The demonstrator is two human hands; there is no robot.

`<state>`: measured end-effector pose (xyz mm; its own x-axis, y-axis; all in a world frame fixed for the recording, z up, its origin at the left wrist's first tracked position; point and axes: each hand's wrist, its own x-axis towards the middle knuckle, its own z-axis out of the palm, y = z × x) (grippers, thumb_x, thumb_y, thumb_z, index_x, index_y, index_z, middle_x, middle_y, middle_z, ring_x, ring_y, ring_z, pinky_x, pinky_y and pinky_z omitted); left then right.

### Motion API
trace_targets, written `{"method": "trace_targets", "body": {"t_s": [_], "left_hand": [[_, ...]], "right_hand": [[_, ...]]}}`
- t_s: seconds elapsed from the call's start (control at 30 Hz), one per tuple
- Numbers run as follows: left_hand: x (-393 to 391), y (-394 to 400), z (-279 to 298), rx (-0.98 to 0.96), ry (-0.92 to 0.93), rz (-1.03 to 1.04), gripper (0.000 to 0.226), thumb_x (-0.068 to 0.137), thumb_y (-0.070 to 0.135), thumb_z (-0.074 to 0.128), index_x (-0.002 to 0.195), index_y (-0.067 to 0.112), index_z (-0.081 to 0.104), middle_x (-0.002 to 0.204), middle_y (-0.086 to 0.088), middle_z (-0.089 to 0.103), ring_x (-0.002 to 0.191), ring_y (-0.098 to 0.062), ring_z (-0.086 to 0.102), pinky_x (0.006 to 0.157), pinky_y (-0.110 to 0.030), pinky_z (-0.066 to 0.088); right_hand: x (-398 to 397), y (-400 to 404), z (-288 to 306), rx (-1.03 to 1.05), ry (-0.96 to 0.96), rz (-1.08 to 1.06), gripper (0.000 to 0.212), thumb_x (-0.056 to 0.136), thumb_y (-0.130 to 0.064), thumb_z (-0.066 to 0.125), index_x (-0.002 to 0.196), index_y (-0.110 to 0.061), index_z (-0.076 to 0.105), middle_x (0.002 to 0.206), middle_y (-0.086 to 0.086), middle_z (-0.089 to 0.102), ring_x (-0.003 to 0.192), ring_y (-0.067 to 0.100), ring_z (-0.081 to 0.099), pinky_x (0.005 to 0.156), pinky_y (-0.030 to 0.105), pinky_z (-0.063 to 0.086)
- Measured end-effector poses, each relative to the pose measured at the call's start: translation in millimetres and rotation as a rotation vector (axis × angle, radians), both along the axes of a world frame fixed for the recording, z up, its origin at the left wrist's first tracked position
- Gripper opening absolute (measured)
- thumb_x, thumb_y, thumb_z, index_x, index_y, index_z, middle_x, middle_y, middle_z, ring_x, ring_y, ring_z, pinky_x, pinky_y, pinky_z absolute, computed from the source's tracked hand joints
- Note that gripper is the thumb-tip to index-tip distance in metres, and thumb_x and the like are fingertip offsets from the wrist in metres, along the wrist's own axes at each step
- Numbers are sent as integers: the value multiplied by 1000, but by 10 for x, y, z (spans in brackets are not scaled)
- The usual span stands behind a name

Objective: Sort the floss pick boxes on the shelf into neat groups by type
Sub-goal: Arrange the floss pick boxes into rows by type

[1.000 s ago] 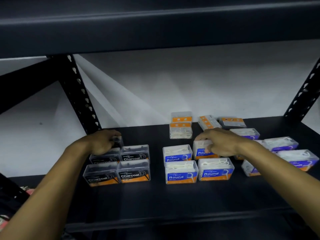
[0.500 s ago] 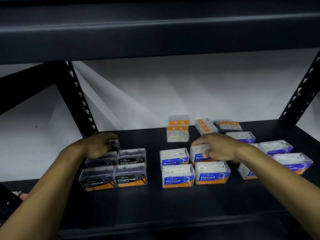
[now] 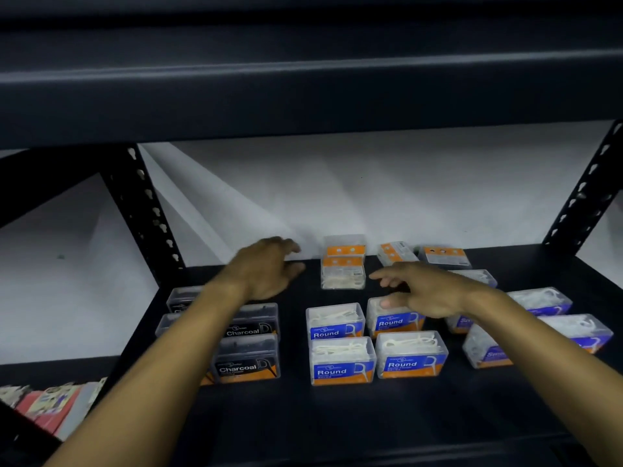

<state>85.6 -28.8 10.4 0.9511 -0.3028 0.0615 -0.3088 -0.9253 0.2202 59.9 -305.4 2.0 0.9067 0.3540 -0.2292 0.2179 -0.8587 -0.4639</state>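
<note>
Black "Charcoal" floss boxes (image 3: 248,360) sit grouped at the left of the dark shelf (image 3: 337,419). Several blue "Round" boxes (image 3: 342,362) form a square block in the middle. Purple-labelled boxes (image 3: 573,328) lie loosely at the right. Orange-topped boxes (image 3: 344,264) stand at the back, two of them stacked. My left hand (image 3: 266,271) hovers open above the shelf behind the Charcoal group, holding nothing. My right hand (image 3: 424,291) hovers open over the back right Round box, fingers spread toward the orange stack.
Black perforated uprights stand at the back left (image 3: 145,210) and back right (image 3: 586,187). An upper shelf beam (image 3: 303,82) hangs low overhead. A white wall lies behind. Colourful packets (image 3: 50,406) show on a lower level at the far left.
My left hand has lifted off the back Charcoal box and moved right and back. My right hand has let go of the Round box and opened, rising toward the orange stack.
</note>
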Motion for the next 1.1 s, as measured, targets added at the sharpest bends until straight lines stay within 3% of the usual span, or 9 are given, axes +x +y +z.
{"method": "trace_targets", "body": {"t_s": [0.1,0.17,0.33,0.53,0.7,0.83,0.93,1.1], "left_hand": [[182,-447,-85,105,45,-18,58,94,59,50,140,23,47,139,-2,57,122,-22,55,98,-37,44],[311,-717,-164,134,69,87,73,88,73,45,137,18,47,132,-5,60,114,-26,59,92,-39,45],[495,-1222,-338,-39,161,341,98,72,89,42,133,12,52,128,-7,61,112,-26,58,81,-35,38],[520,-1312,-415,45,205,334,82,83,76,48,137,14,48,136,-10,54,122,-30,53,99,-39,44],[553,-1189,-422,-83,284,388,83,72,75,57,131,17,55,127,-5,61,112,-27,59,88,-33,46],[489,-993,-305,-308,386,424,85,68,84,53,122,18,60,113,-4,64,94,-26,66,81,-38,60],[437,-805,-270,-639,482,455,60,76,67,64,109,16,58,107,-5,60,90,-25,64,75,-37,62],[367,-505,-164,-1107,602,378,46,79,45,70,111,13,67,111,-10,68,97,-26,69,77,-37,62]], "right_hand": [[89,-55,71,83,-48,-53,47,92,-30,60,137,-32,46,129,-7,56,115,10,53,90,25,46],[170,-101,101,83,-115,-74,43,93,-26,59,135,-30,49,127,-5,58,113,11,54,93,28,47],[344,-190,125,69,-168,-120,39,95,-15,52,131,-29,53,123,-5,57,113,15,55,95,30,46],[464,-256,117,-19,-194,-116,45,92,-7,47,131,-29,53,128,-1,58,114,17,54,95,35,48],[541,-192,113,-124,-200,-67,46,93,-8,48,136,-24,49,134,2,53,118,21,51,95,33,45],[656,-71,95,-206,-246,5,41,96,-22,49,136,-25,47,132,2,48,116,22,49,94,33,42],[752,91,73,-250,-300,39,39,94,-18,51,133,-23,49,129,3,46,111,24,51,92,37,44],[916,307,-23,-328,-374,70,53,90,-13,55,140,-17,41,132,8,44,117,28,48,95,41,45]]}}
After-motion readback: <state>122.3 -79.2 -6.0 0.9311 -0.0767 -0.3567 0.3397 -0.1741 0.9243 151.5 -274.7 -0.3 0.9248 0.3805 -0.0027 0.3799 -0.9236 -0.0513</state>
